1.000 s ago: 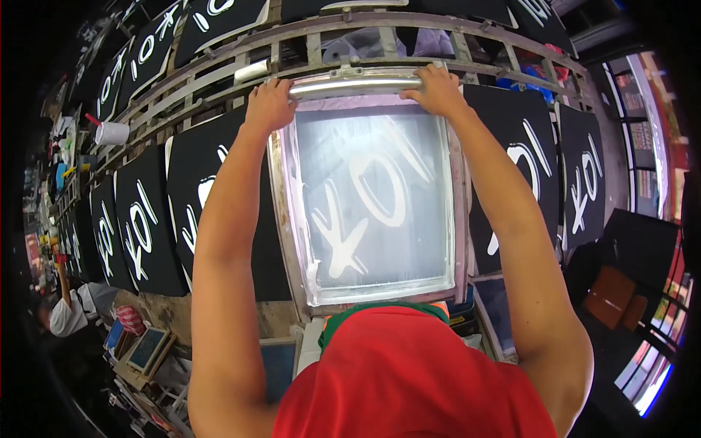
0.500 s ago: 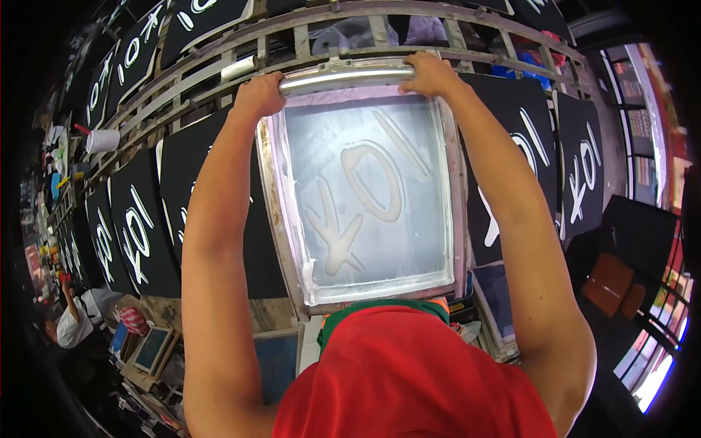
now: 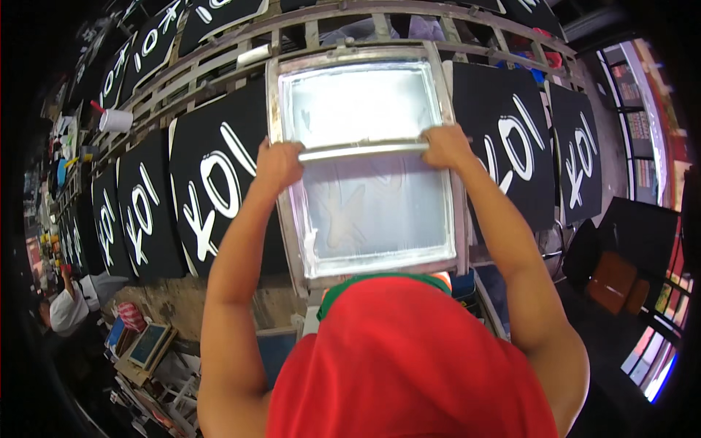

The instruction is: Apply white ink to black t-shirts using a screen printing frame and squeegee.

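Observation:
A screen-printing frame lies in front of me, its mesh showing faint brush-style lettering and its borders streaked with white. Across the mesh, a little beyond its middle, runs a squeegee with a shiny metal-looking edge. My left hand is closed around the squeegee's left end, and my right hand grips the right end. Beyond the bar the far mesh is a bright white area; the near part looks greyish. What lies under the frame is hidden.
Black panels with white lettering lie in a row left and right of the frame. A wooden slatted rack runs behind. A white cup stands at left. Another person is at far left; a brown chair stands right.
Both hands have pulled the squeegee from the frame's far end toward me, to near the middle. The mesh behind it now shows bright white.

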The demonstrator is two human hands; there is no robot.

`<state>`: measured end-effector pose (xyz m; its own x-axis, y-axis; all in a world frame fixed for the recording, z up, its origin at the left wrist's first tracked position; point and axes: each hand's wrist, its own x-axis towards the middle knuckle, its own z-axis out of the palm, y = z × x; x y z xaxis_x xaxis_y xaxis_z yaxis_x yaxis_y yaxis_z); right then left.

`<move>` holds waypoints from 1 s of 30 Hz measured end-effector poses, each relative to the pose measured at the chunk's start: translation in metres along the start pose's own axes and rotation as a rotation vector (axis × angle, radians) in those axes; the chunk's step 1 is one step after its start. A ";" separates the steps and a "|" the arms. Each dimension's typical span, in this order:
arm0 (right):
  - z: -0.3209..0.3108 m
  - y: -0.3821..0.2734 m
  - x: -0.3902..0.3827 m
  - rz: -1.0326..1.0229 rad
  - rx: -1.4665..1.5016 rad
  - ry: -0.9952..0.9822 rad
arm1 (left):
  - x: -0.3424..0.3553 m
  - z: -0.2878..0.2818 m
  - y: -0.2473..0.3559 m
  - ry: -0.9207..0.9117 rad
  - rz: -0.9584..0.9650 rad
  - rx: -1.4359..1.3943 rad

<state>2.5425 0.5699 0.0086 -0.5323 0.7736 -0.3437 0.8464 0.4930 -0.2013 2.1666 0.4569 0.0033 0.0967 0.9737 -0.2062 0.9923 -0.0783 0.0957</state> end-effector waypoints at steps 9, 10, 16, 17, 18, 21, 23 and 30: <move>0.131 -0.067 -0.248 0.060 -0.005 0.138 | -0.263 0.082 0.091 0.254 0.004 -0.239; 0.135 -0.064 -0.259 0.015 0.006 0.201 | -0.266 0.073 0.095 0.232 0.038 -0.214; 0.073 -0.066 -0.271 0.291 0.091 0.848 | -0.246 0.019 0.085 0.112 -0.115 -0.356; 0.084 -0.045 -0.271 0.437 0.299 0.944 | -0.229 0.013 0.083 0.087 -0.209 -0.400; 0.106 -0.026 -0.270 0.595 0.468 0.783 | -0.224 0.036 0.065 0.163 -0.206 -0.410; 0.189 0.030 -0.238 0.896 0.699 0.245 | -0.199 0.083 0.029 0.128 -0.340 -0.791; 0.208 0.034 -0.224 0.902 0.990 0.184 | -0.189 0.098 0.034 0.213 -0.360 -0.999; 0.168 0.007 -0.257 1.081 0.914 0.259 | -0.182 0.104 0.073 0.303 -0.434 -0.934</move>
<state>2.6879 0.3075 -0.0582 0.4616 0.6946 -0.5518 0.4883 -0.7183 -0.4956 2.2291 0.2513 -0.0537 -0.4006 0.9015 -0.1636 0.4730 0.3564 0.8057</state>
